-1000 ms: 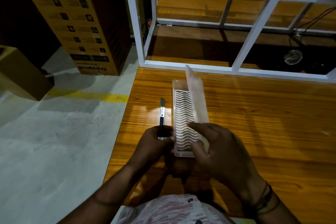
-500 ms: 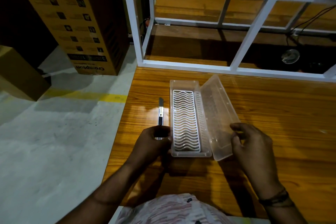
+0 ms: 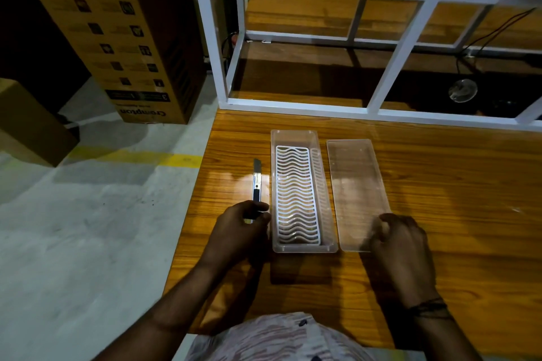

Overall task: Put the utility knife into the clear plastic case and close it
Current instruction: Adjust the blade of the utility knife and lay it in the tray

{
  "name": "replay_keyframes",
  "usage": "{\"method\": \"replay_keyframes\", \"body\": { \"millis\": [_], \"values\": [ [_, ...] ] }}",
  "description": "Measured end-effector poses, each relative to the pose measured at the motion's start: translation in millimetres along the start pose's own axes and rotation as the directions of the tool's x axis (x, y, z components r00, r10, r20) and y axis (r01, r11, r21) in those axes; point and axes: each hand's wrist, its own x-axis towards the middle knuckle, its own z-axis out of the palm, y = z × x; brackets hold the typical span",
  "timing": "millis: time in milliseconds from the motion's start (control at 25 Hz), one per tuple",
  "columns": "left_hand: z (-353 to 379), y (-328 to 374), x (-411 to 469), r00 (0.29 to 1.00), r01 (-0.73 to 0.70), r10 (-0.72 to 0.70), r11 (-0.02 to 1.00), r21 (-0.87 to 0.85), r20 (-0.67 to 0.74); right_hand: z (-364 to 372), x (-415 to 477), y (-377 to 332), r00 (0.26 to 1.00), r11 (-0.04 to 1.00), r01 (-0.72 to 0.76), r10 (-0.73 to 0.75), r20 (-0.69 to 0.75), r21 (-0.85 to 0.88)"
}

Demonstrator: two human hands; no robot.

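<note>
The clear plastic case [image 3: 327,202] lies open on the wooden table [image 3: 454,184], with a white wavy grid insert [image 3: 296,196] inside it. Its clear lid [image 3: 356,184] lies flat on the table just right of the case. The utility knife [image 3: 256,182] rests on the table close along the case's left side, blade end pointing away from me. My left hand [image 3: 242,231] is closed around the knife's near end. My right hand [image 3: 401,240] rests on the lid's near right corner, fingers curled on its edge.
A white metal frame [image 3: 296,110] with wooden shelves stands along the table's far edge. Beyond the table's left edge is the concrete floor with a tall cardboard box [image 3: 117,35] and a smaller one [image 3: 29,123]. A cable and a round object [image 3: 462,90] lie at back right.
The lid stood upright, then swung over to the right and now lies flat beside the case. My right hand went with it. My left hand stayed on the knife's near end.
</note>
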Motion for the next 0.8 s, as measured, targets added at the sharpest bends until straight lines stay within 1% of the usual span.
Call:
{"method": "replay_keyframes", "body": {
  "millis": [80,160,200,240,400,480,800],
  "values": [
    [0.5,-9.1,4.2,0.994,-0.054,0.073,0.974,0.218,-0.083,2.4,-2.7,2.4,1.000,0.997,0.024,-0.025,-0.014,-0.067],
    [3.0,-15.0,5.7,0.988,-0.047,0.110,0.880,0.472,-0.107,4.2,-4.3,3.1,0.999,0.994,0.032,-0.034,-0.009,-0.105],
    [4.9,-15.9,6.2,0.988,-0.025,0.103,0.837,0.547,-0.111,6.1,-4.3,3.4,0.999,0.993,0.038,-0.039,-0.003,-0.114],
    [7.4,-14.7,6.7,0.988,-0.007,0.095,0.810,0.587,-0.120,7.2,-3.8,2.9,0.999,0.993,0.042,-0.042,0.003,-0.112],
    [16.0,-0.5,10.0,0.978,0.048,0.096,0.761,0.647,-0.186,9.4,0.3,-3.5,0.998,0.997,0.062,-0.063,-0.025,-0.040],
    [18.5,3.3,13.8,0.976,0.064,0.091,0.748,0.660,-0.198,8.6,1.1,-6.8,0.996,0.997,0.078,-0.079,-0.038,-0.028],
    [14.9,8.1,18.8,0.973,0.095,0.039,0.832,0.546,-0.229,8.4,0.0,-9.2,0.995,0.995,0.094,-0.093,-0.026,0.041]
  ]
}}
